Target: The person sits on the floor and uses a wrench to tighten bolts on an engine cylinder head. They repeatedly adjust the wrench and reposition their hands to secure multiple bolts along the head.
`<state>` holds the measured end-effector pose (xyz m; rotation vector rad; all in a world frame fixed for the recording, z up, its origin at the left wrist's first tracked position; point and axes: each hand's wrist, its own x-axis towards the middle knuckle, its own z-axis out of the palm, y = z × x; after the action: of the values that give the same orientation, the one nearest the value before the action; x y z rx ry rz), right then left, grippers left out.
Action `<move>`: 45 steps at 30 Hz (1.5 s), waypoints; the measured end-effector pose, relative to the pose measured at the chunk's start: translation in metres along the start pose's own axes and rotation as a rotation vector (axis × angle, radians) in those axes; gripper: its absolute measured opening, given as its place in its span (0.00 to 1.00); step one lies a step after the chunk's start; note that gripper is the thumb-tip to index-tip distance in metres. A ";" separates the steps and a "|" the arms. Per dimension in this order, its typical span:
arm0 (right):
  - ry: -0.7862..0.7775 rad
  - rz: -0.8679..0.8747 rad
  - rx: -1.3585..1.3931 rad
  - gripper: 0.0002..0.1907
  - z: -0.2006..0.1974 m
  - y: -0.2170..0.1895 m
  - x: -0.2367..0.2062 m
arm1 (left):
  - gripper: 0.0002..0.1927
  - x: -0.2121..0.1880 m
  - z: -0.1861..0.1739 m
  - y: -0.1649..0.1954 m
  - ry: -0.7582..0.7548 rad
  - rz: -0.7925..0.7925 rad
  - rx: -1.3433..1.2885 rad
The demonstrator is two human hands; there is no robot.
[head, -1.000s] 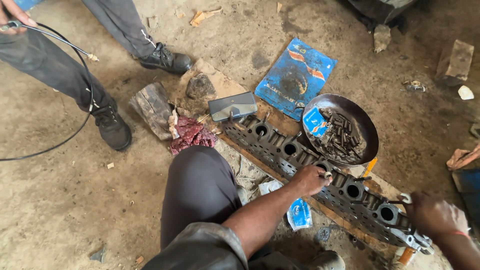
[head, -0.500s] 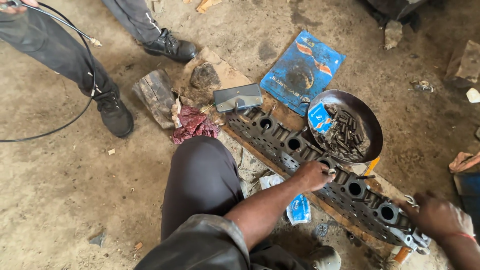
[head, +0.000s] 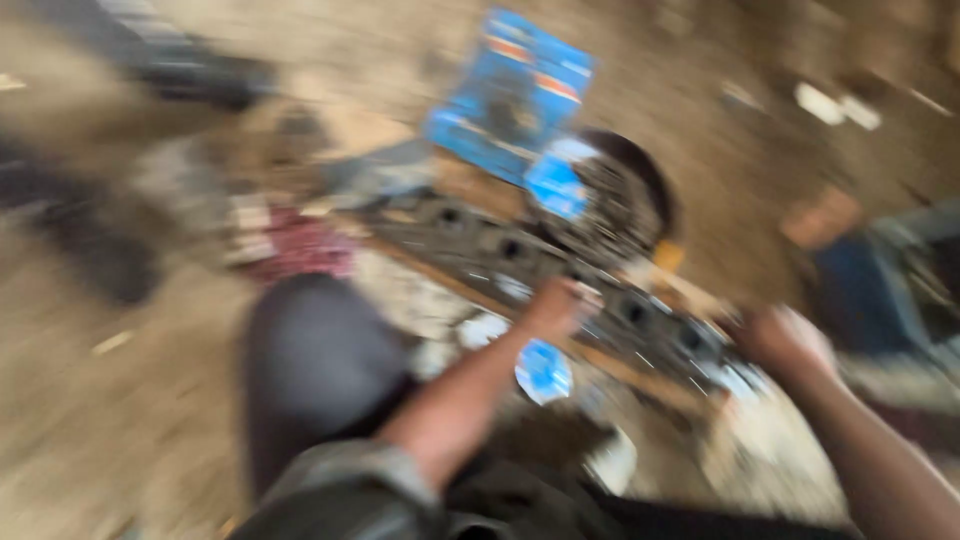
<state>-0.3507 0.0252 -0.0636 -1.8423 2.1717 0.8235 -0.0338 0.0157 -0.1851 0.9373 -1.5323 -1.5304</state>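
The view is badly smeared by motion. A long dark metal cylinder head (head: 480,240) with a row of round holes lies slanted on a wooden plank on the dirt floor. My left hand (head: 555,305) is curled against its near side around the middle. My right hand (head: 785,340) sits at its right end. The blur hides whether either hand holds anything. My knee in dark trousers (head: 320,370) is bent just left of my left arm.
A dark round pan (head: 655,185) of small metal parts stands behind the head, with a large blue packet (head: 510,95) beyond it. A small blue packet (head: 543,370) lies by my left wrist. A red rag (head: 300,245) and another person's dark shoe (head: 100,260) are at left.
The camera has swung fast and the whole picture has smeared. Both hands stay at the same places on the cylinder head, the left at the middle, the right at the end.
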 end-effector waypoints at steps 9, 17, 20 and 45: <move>0.107 -0.084 0.144 0.25 -0.006 0.019 -0.019 | 0.18 -0.002 0.010 0.000 0.106 -0.300 0.324; 0.306 -0.302 0.191 0.18 -0.007 0.017 -0.027 | 0.17 -0.002 0.011 0.000 0.085 -0.345 0.281; 0.168 -0.141 0.134 0.25 -0.006 0.020 -0.025 | 0.16 -0.002 0.012 -0.007 0.081 -0.369 0.266; 0.537 -0.903 0.602 0.22 -0.056 -0.058 -0.114 | 0.29 -0.010 0.083 0.077 0.039 -0.535 -1.093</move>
<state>-0.2581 0.0896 0.0199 -2.4388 1.2361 -0.4875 -0.1026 0.0618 -0.1079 0.6892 -0.2197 -2.2903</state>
